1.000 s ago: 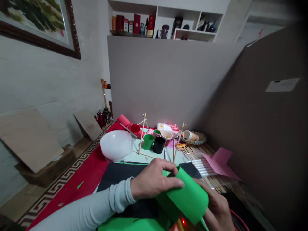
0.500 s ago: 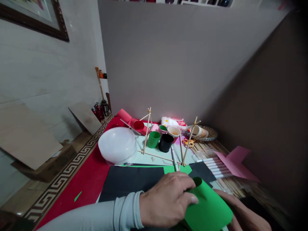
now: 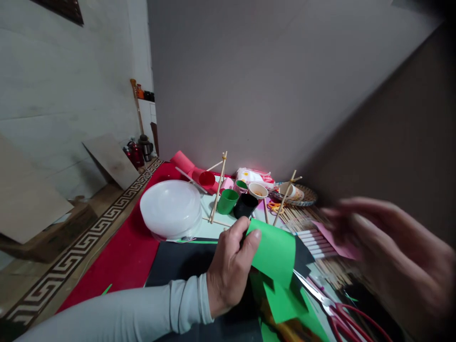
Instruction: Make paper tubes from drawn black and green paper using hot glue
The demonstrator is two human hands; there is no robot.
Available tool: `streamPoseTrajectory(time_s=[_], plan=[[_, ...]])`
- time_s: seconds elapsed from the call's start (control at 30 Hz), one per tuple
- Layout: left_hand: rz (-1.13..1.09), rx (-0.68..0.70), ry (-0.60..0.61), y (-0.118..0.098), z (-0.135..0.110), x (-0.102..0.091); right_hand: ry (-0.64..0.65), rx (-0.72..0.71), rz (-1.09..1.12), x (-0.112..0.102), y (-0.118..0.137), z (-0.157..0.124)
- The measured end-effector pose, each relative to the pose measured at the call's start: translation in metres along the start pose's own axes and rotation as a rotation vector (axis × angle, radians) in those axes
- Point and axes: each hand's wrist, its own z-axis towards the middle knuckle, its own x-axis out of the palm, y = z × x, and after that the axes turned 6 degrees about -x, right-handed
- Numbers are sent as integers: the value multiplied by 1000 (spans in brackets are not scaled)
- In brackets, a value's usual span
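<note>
My left hand (image 3: 233, 266) pinches the left edge of a curled sheet of green paper (image 3: 274, 251) between thumb and fingers, above the table. Off to the right my right hand (image 3: 395, 251) is smeared by motion, away from the paper; whether anything is in its fingers does not show. Scissors (image 3: 326, 302) with red handles lie below it, blades pointing toward the curled paper. Under the held sheet are more green paper pieces (image 3: 285, 301). Beyond my left hand stand a green paper cylinder (image 3: 228, 203) and a black paper cylinder (image 3: 245, 206).
A white plastic lid or bowl (image 3: 171, 209) sits at left on the red cloth (image 3: 117, 256). Stick frames (image 3: 219, 190) stand around the cylinders. White pens (image 3: 315, 242), a woven basket (image 3: 309, 195) and orange-handled scissors (image 3: 275, 207) lie at right. Black paper (image 3: 185, 263) covers the front.
My left hand has lifted the green paper up and slightly left. My right hand has let go of it and swung to the right. The red-handled scissors have come into view.
</note>
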Motion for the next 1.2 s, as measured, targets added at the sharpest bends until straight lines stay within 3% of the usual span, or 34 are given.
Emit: streamPoseTrajectory(time_s=[0.03,0.13,0.17,0.2,0.33,0.47,0.6,0.83,0.97,1.2], plan=[[0,-16,1,5,1,1,24,-58,74,15,11,23],[21,-62,34,20,1,5,301,-205,82,72,29,86],[30,-75,45,23,1,6,450,-317,-84,92,32,104],[38,-86,54,25,1,6,517,-369,-160,111,34,119],[68,-125,69,28,2,7,686,-536,-328,170,41,164],[59,-151,63,27,3,9,886,-551,-471,210,49,191],[45,-177,69,27,4,11,956,-480,-559,237,57,201],[56,-192,109,37,7,13,902,-354,-531,266,69,190],[64,-232,96,43,6,17,929,-267,-492,285,67,184],[83,-187,117,40,5,14,935,-211,-362,308,54,183]])
